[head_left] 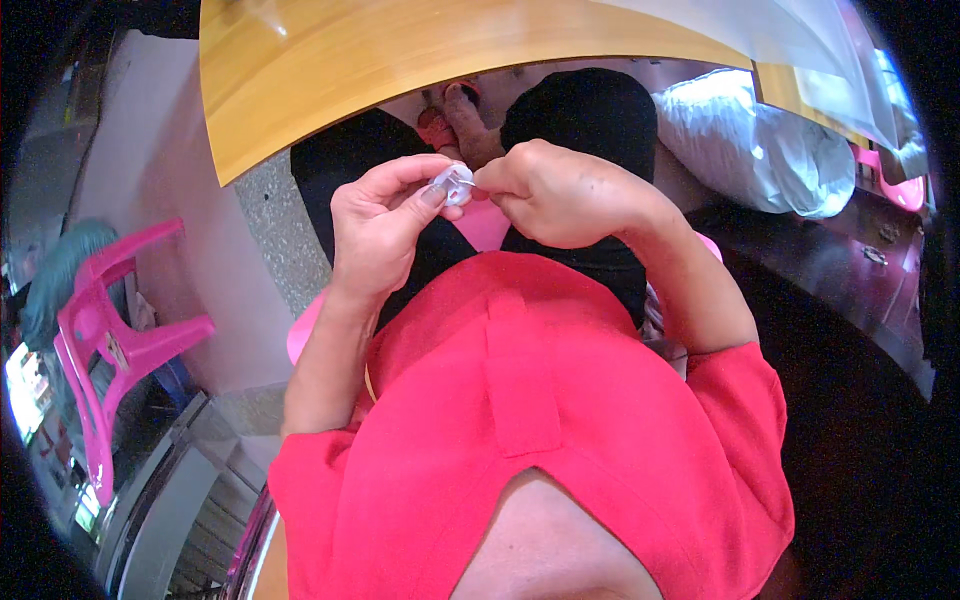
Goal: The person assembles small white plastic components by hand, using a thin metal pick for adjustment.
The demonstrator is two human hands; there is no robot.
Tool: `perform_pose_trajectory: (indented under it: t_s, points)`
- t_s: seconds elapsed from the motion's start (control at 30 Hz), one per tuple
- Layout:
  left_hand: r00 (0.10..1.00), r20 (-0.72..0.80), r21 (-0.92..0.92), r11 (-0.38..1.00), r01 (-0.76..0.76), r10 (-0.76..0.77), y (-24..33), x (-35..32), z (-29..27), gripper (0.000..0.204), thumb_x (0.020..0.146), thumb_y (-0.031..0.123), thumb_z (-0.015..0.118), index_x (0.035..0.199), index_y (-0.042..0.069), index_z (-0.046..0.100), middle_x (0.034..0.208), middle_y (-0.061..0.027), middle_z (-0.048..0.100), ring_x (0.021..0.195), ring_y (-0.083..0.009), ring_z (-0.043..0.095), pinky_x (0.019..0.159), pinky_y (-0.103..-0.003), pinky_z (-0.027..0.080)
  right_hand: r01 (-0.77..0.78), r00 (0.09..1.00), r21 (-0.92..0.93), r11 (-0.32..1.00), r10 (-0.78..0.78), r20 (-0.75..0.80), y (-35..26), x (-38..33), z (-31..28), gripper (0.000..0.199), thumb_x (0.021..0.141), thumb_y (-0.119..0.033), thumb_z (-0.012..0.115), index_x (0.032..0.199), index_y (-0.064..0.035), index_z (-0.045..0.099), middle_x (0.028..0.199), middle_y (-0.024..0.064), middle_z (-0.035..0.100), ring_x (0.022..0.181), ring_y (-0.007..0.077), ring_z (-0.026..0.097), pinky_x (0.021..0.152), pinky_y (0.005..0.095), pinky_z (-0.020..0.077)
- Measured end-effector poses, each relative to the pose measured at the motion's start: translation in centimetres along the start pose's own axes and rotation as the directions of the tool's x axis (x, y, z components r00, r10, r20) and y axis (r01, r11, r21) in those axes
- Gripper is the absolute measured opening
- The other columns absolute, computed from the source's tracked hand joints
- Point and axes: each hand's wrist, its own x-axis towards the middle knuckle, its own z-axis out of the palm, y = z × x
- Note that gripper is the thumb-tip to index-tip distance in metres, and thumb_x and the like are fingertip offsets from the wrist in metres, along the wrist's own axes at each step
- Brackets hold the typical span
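Note:
My left hand (378, 215) pinches a small white plastic piece (456, 180) between thumb and fingers, above my lap. The piece looks rounded, with small openings in it; its exact kind cannot be made out. Close against its right side, my right hand (575, 195) is closed, thumb and forefinger pressed together. A thin, shiny sliver shows between these fingertips and the white piece, too small to name. The rest of the right hand's grip is hidden behind its own knuckles.
A yellow tabletop (330, 75) with clear sheeting (790, 45) over its right part lies just beyond my hands. A stuffed white plastic sack (765, 150) stands at the right. To the left is a pink plastic chair (125, 335).

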Motion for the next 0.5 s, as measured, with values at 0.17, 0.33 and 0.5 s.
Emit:
perform_pose_trajectory:
  t_s: [0.17, 0.33, 0.5]
  points:
    - [0.999, 0.029, 0.027, 0.999, -0.018, 0.017, 0.1, 0.1, -0.3, 0.023, 0.084, 0.003, 0.063, 0.105, -0.007, 0.061, 0.100, -0.0176, 0.065, 0.080, -0.0205, 0.064, 0.070, -0.030, 0.053, 0.025, 0.997, 0.097, 0.995, -0.018, -0.069, 0.4, 0.1, 1.2, 0.023, 0.081, -0.002, 0.046, 0.098, -0.0005, 0.062, 0.077, 0.0260, 0.060, 0.074, 0.0407, 0.061, 0.063, 0.0419, 0.0481]
    - [1.000, 0.017, 0.004, 1.000, 0.002, -0.002, 0.1, 0.3, -0.3, 0.017, 0.084, -0.002, 0.062, 0.100, -0.007, 0.063, 0.089, -0.0132, 0.066, 0.076, -0.0166, 0.063, 0.069, -0.027, 0.053, 0.024, 0.996, 0.041, 0.999, -0.020, -0.089, 0.4, 0.0, 1.8, 0.018, 0.080, -0.007, 0.048, 0.082, 0.0040, 0.062, 0.078, 0.0283, 0.060, 0.076, 0.0422, 0.062, 0.066, 0.0468, 0.0479]
    - [0.996, 0.013, -0.079, 0.993, 0.085, -0.084, -0.1, 0.6, -0.5, 0.020, 0.086, -0.001, 0.060, 0.105, -0.007, 0.061, 0.092, -0.0141, 0.066, 0.079, -0.0182, 0.064, 0.071, -0.029, 0.054, -0.061, 0.986, 0.135, 0.989, 0.080, -0.145, 0.0, -0.2, 1.4, 0.021, 0.085, -0.006, 0.046, 0.100, -0.0001, 0.060, 0.065, 0.0158, 0.060, 0.060, 0.0265, 0.061, 0.058, 0.0357, 0.0479]
